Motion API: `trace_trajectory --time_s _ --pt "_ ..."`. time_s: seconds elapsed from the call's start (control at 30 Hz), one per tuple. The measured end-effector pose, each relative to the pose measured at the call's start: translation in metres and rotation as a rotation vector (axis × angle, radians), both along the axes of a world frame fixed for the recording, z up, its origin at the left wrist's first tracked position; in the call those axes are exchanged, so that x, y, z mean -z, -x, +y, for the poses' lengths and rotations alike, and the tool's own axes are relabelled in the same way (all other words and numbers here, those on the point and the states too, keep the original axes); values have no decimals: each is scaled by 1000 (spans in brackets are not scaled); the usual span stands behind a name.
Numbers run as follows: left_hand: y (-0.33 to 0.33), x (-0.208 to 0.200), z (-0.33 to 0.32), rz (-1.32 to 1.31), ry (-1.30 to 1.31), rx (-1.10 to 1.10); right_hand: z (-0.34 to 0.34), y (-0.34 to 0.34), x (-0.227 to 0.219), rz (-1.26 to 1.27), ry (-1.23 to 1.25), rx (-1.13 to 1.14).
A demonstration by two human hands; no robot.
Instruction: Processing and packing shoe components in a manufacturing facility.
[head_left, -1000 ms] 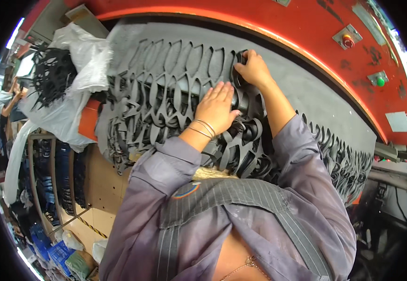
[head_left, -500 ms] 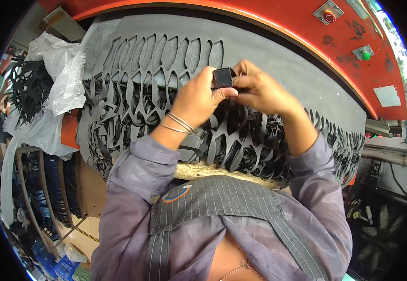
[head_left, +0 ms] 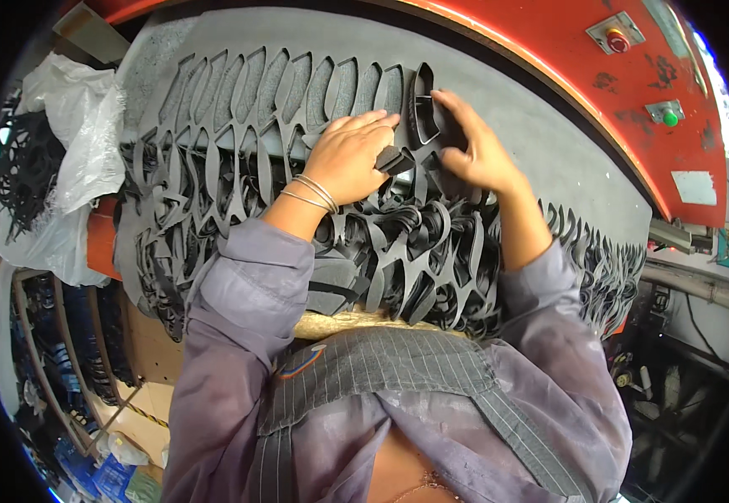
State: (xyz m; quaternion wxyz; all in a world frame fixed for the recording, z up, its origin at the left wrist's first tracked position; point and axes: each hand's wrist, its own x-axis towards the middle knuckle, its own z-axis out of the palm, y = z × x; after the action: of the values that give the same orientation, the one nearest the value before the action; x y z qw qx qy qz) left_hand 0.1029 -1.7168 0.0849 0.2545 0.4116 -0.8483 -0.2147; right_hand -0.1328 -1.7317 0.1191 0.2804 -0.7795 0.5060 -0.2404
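A steel cutting die [head_left: 415, 117], a narrow leaf-shaped frame with a crossbar, stands on the grey foam sheet [head_left: 498, 92] at the right end of a row of cut-out holes. My right hand [head_left: 483, 152] is beside it, thumb and fingers apart, fingertips at the die's right edge. My left hand [head_left: 349, 158] lies over the cut row left of the die, fingers stretched forward. Dark cut foam pieces [head_left: 394, 160] are tucked at its thumb side, held by that hand. Its thumb is mostly hidden.
Curled strips of cut foam [head_left: 415, 243] hang along the sheet's near side. An orange machine beam [head_left: 549, 59] spans the far side, with a red button [head_left: 617, 40] and a green button [head_left: 670, 118]. At the left hangs a white plastic sack [head_left: 88, 142] beside black scraps.
The dark block held up between both hands is gone from there. My hands have parted and lowered to the sheet; the die now stands on it, and foam pieces stay in my left hand.
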Motion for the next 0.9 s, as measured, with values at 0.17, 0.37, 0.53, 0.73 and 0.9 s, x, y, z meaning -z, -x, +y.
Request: trace_trajectory --time_s 0.17,0.37,0.53,0.73,0.9 --pt "4 -4 -8 -31 88 20 15 -20 29 204 292 60" --pt "6 -8 -10 -21 30 24 14 -29 29 193 332 123" --pt "6 -11 -12 -8 0 21 14 -27 32 246 370 118" --pt "7 -7 -12 -58 33 24 12 -33 29 200 379 130" --pt "1 -49 -21 113 -82 -146 26 -11 -28 -135 348 275"
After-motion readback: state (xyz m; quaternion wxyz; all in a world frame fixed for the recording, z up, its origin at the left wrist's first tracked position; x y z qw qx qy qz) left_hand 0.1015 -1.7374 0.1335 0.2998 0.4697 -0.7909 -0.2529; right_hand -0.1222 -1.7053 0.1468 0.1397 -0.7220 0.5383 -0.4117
